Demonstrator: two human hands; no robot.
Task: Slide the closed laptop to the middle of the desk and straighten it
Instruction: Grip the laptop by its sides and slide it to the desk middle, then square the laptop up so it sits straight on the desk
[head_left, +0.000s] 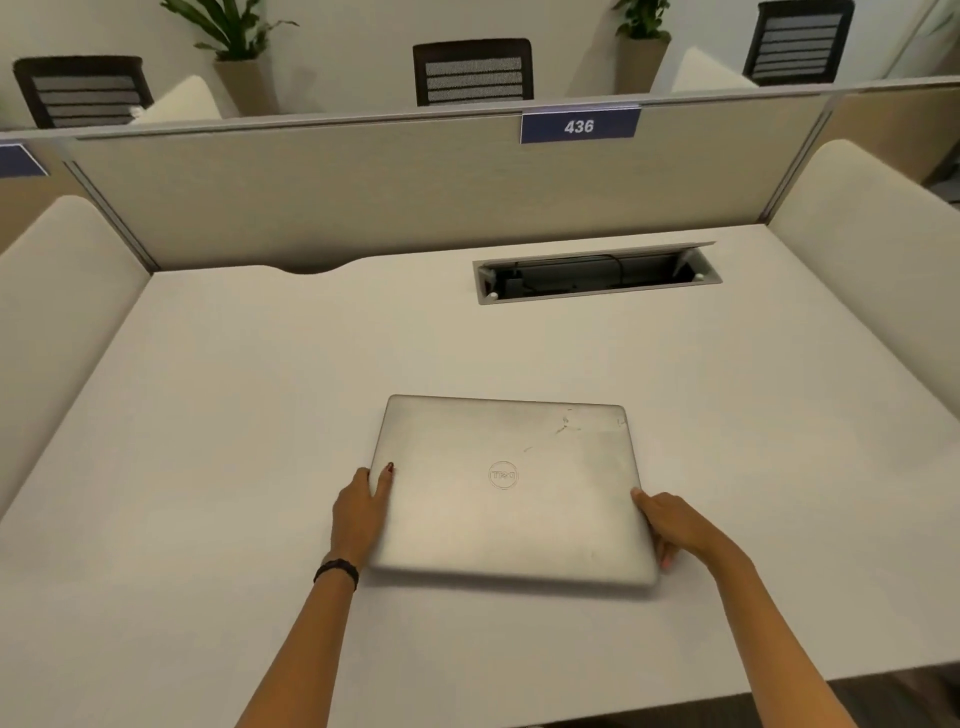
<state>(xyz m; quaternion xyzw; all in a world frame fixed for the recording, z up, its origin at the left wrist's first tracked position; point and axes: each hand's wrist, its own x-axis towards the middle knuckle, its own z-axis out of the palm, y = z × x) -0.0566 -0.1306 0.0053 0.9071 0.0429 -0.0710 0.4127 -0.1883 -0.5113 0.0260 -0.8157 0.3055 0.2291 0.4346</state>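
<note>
Closed silver laptop (511, 491) flat on white tabletop (208, 415), nearer than open cable tray (597, 273), slightly skewed to tabletop edge. Left hand (361, 512) gripping laptop's left edge, thumb on lid. Right hand (675, 527) gripping laptop's right edge near front corner, fingers curled under. Black wristband (336, 571) on left wrist. Blue "436" sign (579, 126) on partition beyond tray.

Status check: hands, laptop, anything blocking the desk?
Left hand and right hand grip laptop sides. Lid closed, slightly skewed. Path clear; cable tray open behind.
</note>
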